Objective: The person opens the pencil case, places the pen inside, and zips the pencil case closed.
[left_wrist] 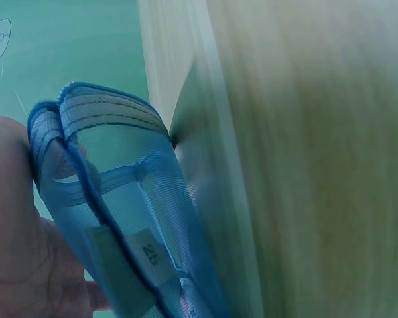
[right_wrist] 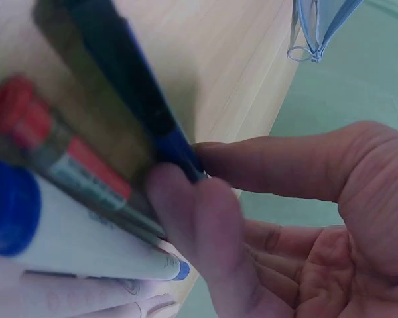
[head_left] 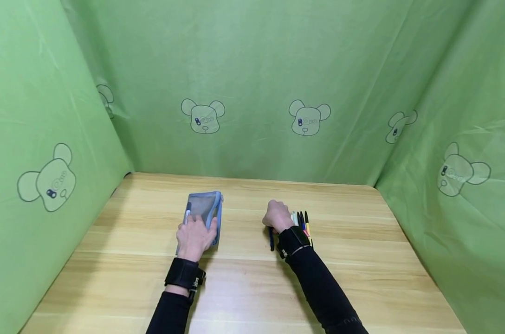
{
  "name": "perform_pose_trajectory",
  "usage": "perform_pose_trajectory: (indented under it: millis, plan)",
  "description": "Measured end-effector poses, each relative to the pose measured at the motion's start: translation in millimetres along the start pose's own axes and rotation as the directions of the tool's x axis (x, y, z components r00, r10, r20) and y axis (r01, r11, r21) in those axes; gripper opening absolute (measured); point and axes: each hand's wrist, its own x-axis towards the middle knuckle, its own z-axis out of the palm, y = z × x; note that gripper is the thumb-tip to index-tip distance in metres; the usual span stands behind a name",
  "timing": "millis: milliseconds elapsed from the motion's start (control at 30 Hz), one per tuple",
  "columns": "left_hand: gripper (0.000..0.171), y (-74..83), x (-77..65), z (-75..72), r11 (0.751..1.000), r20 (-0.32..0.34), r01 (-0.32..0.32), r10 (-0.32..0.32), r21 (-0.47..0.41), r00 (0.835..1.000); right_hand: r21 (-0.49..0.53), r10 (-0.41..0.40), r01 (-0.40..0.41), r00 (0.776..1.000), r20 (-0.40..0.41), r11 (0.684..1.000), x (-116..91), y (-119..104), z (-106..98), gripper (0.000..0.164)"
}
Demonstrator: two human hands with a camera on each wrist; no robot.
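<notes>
In the head view my left hand (head_left: pixel 194 237) lies over a blue mesh zip pouch (head_left: pixel 204 200) on the table, holding its upper side with the thumb at the gaping edge. The pouch (left_wrist: pixel 113 119) looks spread in the left wrist view, with a "25" label inside. A white marker with a dark cap (head_left: pixel 188 212) shows by the left fingers. My right hand (head_left: pixel 277 216) pinches a dark blue pen (right_wrist: pixel 136 73) between thumb and fingertips. Beside it lie a red-capped pen (right_wrist: pixel 73 156) and a white marker with a blue cap (right_wrist: pixel 86 225).
To the right of my right wrist, several pens (head_left: pixel 302 220) lie side by side, partly hidden by the wristband. The wooden table (head_left: pixel 244 278) is enclosed by green fabric walls (head_left: pixel 256 69) at the back and both sides.
</notes>
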Motion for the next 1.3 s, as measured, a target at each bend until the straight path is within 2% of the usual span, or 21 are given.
perform_pose_trajectory:
  millis: [233,533,800,900,1300]
  plan:
    - [0.075,0.7,0.4,-0.5,1.0,-0.019,-0.003,0.003,-0.007,1.0,0.004,-0.018,0.018,1.0,0.02,1.0,2.1,-1.4,1.3,0.005]
    - [0.077,-0.1,0.1,0.6,1.0,0.005,-0.004,0.004,0.006,1.0,0.015,-0.036,0.036,0.999,0.028,0.999,1.0,-0.9,2.7,0.009]
    - [0.077,0.1,0.1,0.6,1.0,0.009,0.003,-0.003,0.006,1.0,0.062,-0.069,0.069,0.998,0.003,0.996,4.0,-2.7,-1.8,0.037]
    - [0.077,-0.2,0.1,0.1,1.0,0.014,0.006,-0.006,0.009,1.0,0.081,-0.095,0.097,0.995,-0.019,0.992,6.0,-6.1,-4.7,0.042]
    - [0.077,-0.3,0.1,-0.1,1.0,0.018,0.007,-0.007,0.002,1.0,0.164,-0.137,0.147,0.988,-0.069,0.975,7.6,-30.6,-13.1,0.039]
